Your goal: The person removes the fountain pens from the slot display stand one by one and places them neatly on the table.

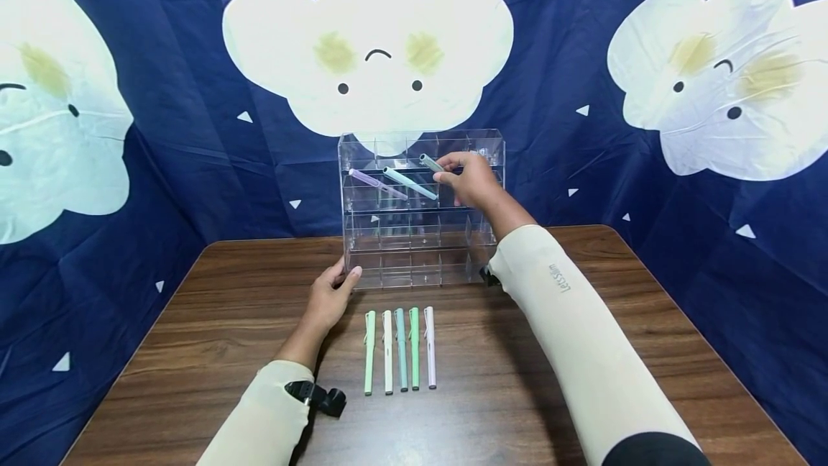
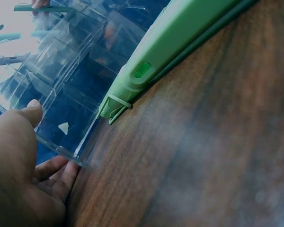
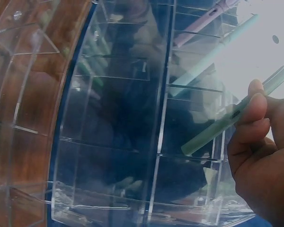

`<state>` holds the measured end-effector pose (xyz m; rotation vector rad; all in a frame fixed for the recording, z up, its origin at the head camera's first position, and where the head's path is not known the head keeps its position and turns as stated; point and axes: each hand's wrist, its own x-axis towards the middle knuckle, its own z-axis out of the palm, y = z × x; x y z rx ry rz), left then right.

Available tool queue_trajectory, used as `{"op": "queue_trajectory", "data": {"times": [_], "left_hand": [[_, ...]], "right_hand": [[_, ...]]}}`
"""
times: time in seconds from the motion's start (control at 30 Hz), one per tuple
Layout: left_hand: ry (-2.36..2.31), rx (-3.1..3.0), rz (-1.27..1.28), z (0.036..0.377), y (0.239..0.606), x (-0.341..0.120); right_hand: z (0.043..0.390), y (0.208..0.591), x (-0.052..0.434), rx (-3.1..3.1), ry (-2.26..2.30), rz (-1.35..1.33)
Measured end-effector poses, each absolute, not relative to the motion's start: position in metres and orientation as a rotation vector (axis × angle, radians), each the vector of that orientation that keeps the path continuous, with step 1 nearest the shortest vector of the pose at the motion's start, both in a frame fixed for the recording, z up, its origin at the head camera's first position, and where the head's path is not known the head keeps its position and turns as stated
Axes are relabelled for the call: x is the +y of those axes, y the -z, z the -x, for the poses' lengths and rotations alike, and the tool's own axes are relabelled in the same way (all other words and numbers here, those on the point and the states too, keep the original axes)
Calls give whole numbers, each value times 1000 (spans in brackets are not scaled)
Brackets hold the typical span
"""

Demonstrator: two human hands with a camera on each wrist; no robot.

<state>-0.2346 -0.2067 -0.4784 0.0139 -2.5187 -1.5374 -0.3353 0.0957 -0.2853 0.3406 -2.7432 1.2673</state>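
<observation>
Head view: the right hand (image 1: 475,180) pinches a slim pale green plastic pen (image 1: 432,162) at an upper compartment of a clear acrylic tiered organiser (image 1: 420,257) standing on the brown wooden bench (image 1: 213,322), where a lilac pen (image 1: 377,183) and a teal pen (image 1: 409,183) already rest. The left hand (image 1: 330,299), fingers relaxed, presses the organiser's lower left edge, beside five pastel pens (image 1: 399,348) lying in a row. The pen looks light, stiff and smooth, likely best gripped mid-barrel.
</observation>
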Motion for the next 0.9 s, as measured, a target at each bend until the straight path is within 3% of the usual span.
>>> {"op": "queue_trajectory", "data": {"times": [0.9], "left_hand": [[1544,-2515,-12,235,479,-208]], "right_hand": [[309,242,96,-2447,-1460,-621]]}}
